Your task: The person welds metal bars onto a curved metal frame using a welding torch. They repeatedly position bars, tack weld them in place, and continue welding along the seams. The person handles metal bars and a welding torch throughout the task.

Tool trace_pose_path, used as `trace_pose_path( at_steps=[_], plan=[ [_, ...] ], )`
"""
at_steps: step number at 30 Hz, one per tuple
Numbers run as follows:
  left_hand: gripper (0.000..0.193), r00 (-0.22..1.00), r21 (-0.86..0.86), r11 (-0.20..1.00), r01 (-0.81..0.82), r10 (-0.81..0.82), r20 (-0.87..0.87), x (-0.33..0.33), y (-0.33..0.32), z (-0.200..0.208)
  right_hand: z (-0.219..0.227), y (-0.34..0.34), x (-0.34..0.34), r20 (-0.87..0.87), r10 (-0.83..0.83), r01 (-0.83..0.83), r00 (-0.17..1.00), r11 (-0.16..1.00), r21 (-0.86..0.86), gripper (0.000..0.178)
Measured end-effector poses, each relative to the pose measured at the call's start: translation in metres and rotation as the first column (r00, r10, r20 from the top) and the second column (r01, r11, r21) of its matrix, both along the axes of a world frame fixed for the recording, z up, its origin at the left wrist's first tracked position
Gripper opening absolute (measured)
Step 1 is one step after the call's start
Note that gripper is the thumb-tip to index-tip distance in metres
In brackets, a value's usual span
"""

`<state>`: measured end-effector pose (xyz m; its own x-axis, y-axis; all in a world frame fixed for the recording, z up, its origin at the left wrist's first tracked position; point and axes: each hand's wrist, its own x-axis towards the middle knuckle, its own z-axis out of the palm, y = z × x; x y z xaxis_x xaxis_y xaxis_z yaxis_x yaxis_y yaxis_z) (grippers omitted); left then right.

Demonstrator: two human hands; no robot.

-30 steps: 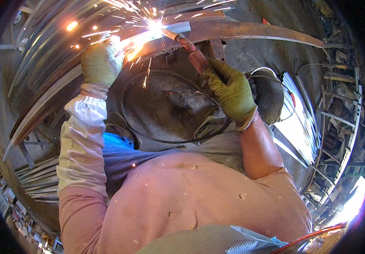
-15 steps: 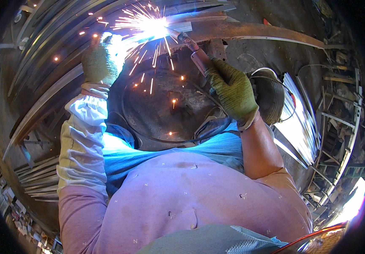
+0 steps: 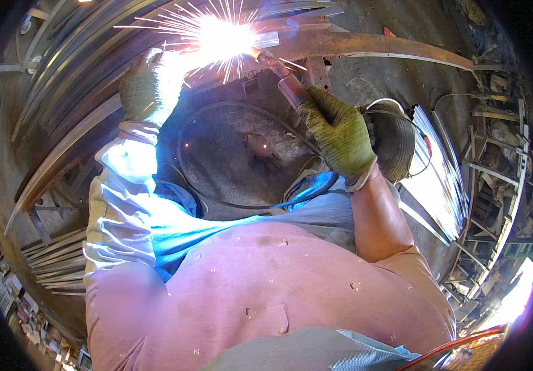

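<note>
My right hand (image 3: 340, 136), in a yellow-green knit work glove, is closed around the handle of a welding torch (image 3: 292, 89). The torch tip points up and left into a white welding arc (image 3: 226, 38) that throws sparks on all sides. My left hand (image 3: 150, 89), gloved, with a pale sleeve guard below it, is left of the arc with its fingers curled closed. Glare hides what those fingers grip. A rusty curved metal beam (image 3: 371, 46) runs rightward from the arc, and a short bright metal piece (image 3: 269, 39) shows just beside the glare.
Long metal strips (image 3: 62, 80) lie at the upper left. A cable loop (image 3: 183, 154) lies on the floor between my feet. A dark round container (image 3: 390, 142) stands right of my right hand, near bright metal bars (image 3: 436, 185). Metal racks (image 3: 495, 173) line the far right.
The arc glare has grown larger and whiter, and its sparks spread in longer rays. Fewer sparks fall below it. The torch has shifted slightly; both hands stay nearly in place.
</note>
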<state>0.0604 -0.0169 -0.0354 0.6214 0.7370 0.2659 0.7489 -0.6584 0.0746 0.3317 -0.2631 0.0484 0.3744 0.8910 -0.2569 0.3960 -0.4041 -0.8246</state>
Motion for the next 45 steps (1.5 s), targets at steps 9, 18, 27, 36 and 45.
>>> trace_pose_path(
  at_steps=[9,18,27,36,45],
  plan=[
    [0.036,1.000,-0.052,0.999,0.008,-0.007,0.025,-0.002,-0.004,0.010,0.002,0.003,-0.001,0.030,0.005,-0.003,1.000,0.999,-0.037,0.044],
    [0.028,0.998,0.009,0.998,0.059,-0.059,0.001,-0.006,0.000,0.006,0.011,-0.001,-0.003,0.050,0.046,-0.043,0.998,0.998,-0.049,0.042],
    [0.031,0.996,-0.025,0.997,0.066,-0.065,0.063,-0.003,0.002,0.007,0.006,-0.003,-0.001,0.045,0.040,-0.037,0.998,0.998,-0.053,0.042],
    [0.035,0.997,-0.050,0.997,0.056,-0.053,0.061,-0.006,0.001,0.007,0.011,-0.006,-0.004,-0.044,-0.008,0.004,0.999,0.996,-0.091,0.046],
    [0.029,0.994,0.052,0.995,0.085,-0.088,0.061,-0.008,0.001,0.004,0.003,-0.007,-0.002,0.011,-0.003,0.003,1.000,0.997,-0.078,0.043]
  ],
)
